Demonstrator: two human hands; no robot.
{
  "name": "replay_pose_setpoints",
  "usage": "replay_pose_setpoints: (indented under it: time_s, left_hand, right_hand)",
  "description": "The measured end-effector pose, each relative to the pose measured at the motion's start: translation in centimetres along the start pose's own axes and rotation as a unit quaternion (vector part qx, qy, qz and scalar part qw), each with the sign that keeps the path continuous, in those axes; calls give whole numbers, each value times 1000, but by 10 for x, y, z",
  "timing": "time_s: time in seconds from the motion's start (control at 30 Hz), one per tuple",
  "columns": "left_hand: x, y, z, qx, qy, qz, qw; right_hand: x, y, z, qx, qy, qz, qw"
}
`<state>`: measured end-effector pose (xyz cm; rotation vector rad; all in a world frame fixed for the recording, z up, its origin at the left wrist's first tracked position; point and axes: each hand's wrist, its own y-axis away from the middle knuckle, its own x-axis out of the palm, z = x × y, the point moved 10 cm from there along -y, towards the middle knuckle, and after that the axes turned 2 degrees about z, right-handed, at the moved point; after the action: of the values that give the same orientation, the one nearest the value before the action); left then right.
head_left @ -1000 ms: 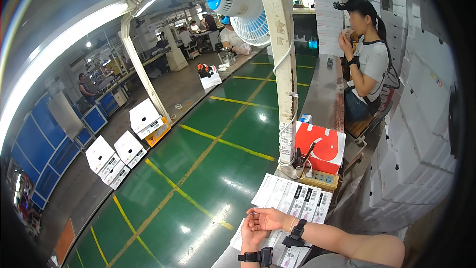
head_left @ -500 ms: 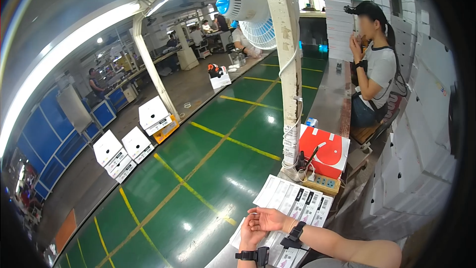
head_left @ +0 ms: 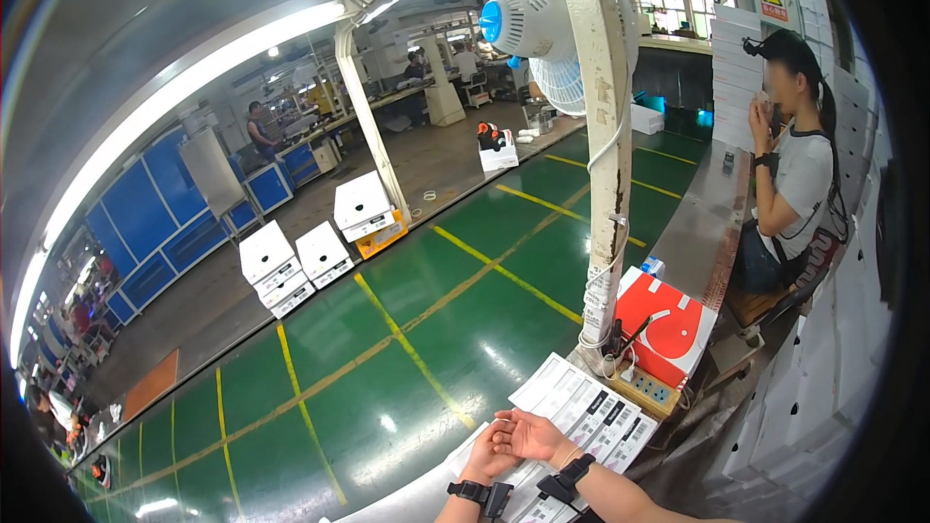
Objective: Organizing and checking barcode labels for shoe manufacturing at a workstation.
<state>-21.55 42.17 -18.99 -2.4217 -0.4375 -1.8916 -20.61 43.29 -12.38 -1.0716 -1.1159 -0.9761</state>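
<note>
My left hand (head_left: 489,457) and my right hand (head_left: 533,434) meet, palms turned upward and fingers loosely curled. The right hand's fingers lie against the left's, partly covering them. Nothing shows in either palm. Both wrists carry black straps with small black devices. Just beneath the hands, flat white cartons (head_left: 591,416) with black-and-white labels lie in an overlapping row beside the green conveyor belt (head_left: 436,329).
A white post (head_left: 603,136) with a fan (head_left: 533,24) stands ahead, near a red-and-white box (head_left: 664,320) and a power strip (head_left: 639,389). White shoeboxes (head_left: 271,257) line the belt's far side. A co-worker (head_left: 790,165) sits at right beside stacked cartons.
My view has swung left, so the surroundings sit farther right. A white box now shows at the belt's far end, and a person and a shoe at lower left. My hands stay together.
</note>
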Motion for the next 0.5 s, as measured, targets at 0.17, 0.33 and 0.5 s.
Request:
replay_pose_setpoints:
  time_s: [0.17,0.33,0.5]
  left_hand:
    - [-34,0,1,10,-38,-54,998]
    - [-5,-1,6,-39,170,157,972]
    - [2,11,3,16,-4,-157,987]
  right_hand:
    - [3,0,-1,10,7,3,1000]
    - [0,2,-3,15,-4,-3,1000]
    - [-6,1,-10,42,-5,-17,999]
